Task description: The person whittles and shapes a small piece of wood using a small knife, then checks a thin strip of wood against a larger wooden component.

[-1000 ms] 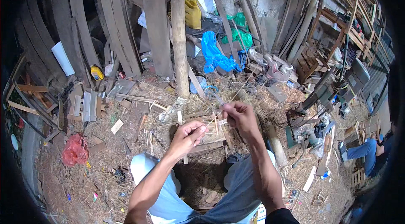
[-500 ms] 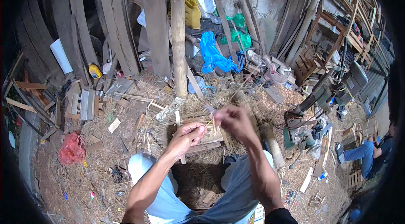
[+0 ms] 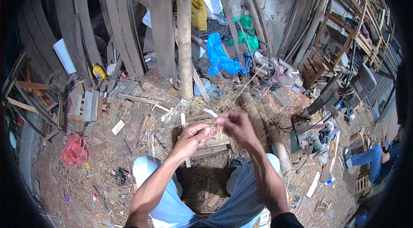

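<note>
My left hand [image 3: 194,137] and my right hand [image 3: 234,125] meet in front of me, fingertips almost touching. Both pinch a long thin straw-coloured strip [image 3: 241,92] that runs up and to the right from my fingers. My right hand also grips a short pale sliver at its thumb. Below my hands lies a small wooden frame of slats [image 3: 211,144] on straw-covered ground, between my knees in light grey trousers [image 3: 165,198].
A wooden post [image 3: 185,34] stands just beyond my hands, with planks [image 3: 120,21] leaning on the wall. Blue plastic [image 3: 217,58], a yellow jug [image 3: 198,14] and a red bag [image 3: 73,150] lie around. Another person's leg [image 3: 365,157] shows at right, near tools and wooden racks.
My right hand has drawn back from the upper right toward my left hand, pulling along the thin strip. My left hand stays over the slat frame.
</note>
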The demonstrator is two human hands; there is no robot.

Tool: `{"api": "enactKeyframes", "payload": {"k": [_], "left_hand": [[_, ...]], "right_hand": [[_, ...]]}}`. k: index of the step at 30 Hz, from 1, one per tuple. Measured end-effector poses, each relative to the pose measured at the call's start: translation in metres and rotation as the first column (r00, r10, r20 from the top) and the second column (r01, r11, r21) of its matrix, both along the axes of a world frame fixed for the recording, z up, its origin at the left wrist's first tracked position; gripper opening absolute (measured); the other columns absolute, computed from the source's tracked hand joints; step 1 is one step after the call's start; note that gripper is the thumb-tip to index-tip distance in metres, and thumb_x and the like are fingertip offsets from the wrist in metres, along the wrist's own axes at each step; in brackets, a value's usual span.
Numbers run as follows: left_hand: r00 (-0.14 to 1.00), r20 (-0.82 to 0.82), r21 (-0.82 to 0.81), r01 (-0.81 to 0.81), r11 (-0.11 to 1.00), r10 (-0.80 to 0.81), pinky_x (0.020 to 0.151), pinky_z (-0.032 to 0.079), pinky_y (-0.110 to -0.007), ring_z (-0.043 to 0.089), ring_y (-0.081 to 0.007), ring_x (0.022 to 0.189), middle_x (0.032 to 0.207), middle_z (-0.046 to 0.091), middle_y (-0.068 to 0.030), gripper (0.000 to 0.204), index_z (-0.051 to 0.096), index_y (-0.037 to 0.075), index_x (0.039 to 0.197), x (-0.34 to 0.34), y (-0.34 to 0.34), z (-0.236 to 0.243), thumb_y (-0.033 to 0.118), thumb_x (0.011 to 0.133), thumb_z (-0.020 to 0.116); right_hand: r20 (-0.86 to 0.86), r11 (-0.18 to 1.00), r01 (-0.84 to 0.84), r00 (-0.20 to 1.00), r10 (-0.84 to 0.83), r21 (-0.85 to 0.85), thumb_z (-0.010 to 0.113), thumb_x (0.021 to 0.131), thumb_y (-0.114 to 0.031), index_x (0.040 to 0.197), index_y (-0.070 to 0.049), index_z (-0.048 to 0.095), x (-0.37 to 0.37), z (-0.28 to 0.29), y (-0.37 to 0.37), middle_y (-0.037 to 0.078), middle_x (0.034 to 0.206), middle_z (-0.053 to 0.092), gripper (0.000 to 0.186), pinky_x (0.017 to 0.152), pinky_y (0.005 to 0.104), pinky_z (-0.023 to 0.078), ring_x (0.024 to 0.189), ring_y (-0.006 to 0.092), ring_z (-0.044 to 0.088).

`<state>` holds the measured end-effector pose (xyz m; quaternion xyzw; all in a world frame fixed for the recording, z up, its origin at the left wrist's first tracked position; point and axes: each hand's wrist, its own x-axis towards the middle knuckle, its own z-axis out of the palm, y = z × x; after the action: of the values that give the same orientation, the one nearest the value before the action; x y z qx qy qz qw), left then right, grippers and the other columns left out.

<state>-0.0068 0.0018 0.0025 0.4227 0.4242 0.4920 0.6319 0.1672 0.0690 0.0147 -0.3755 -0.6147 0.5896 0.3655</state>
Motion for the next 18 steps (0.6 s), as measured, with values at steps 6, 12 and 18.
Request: {"api": "enactKeyframes", "payload": {"k": [6,12,18], "left_hand": [[0.999,-0.048,0.019,0.013,1.000,-0.013,0.051,0.026,-0.019,0.036,-0.0038,0.060,0.068,0.045,0.0046,0.022,0.060,0.003,0.090,-0.001,0.000,0.001,0.024,0.093,0.056],[0.999,-0.034,-0.020,0.032,0.999,-0.033,0.051,0.026,-0.019,0.035,-0.0039,0.059,0.068,0.045,0.0046,0.022,0.059,0.003,0.091,-0.002,0.000,-0.002,0.024,0.093,0.055],[0.995,-0.025,0.028,0.102,0.994,-0.101,0.051,0.026,-0.019,0.034,-0.0035,0.059,0.071,0.046,0.0042,0.022,0.059,0.003,0.092,-0.004,0.000,0.000,0.024,0.095,0.052]], "right_hand": [[-0.168,0.971,0.206,0.960,-0.225,-0.122,0.059,0.091,-0.017,0.081,-0.002,0.063,0.013,0.007,0.014,-0.001,0.065,0.058,0.018,0.042,0.0187,0.026,0.047,0.0022,0.038],[-0.041,0.999,0.018,0.999,-0.019,-0.026,0.062,0.089,-0.019,0.081,-0.003,0.064,0.003,0.000,-0.003,-0.002,0.067,0.059,0.018,0.044,0.0197,0.029,0.049,0.0020,0.039],[-0.141,0.982,-0.014,0.990,-0.013,-0.187,0.061,0.089,-0.018,0.079,-0.003,0.063,0.011,0.011,0.002,0.000,0.066,0.060,0.018,0.044,0.0206,0.030,0.050,0.0020,0.040]]}}
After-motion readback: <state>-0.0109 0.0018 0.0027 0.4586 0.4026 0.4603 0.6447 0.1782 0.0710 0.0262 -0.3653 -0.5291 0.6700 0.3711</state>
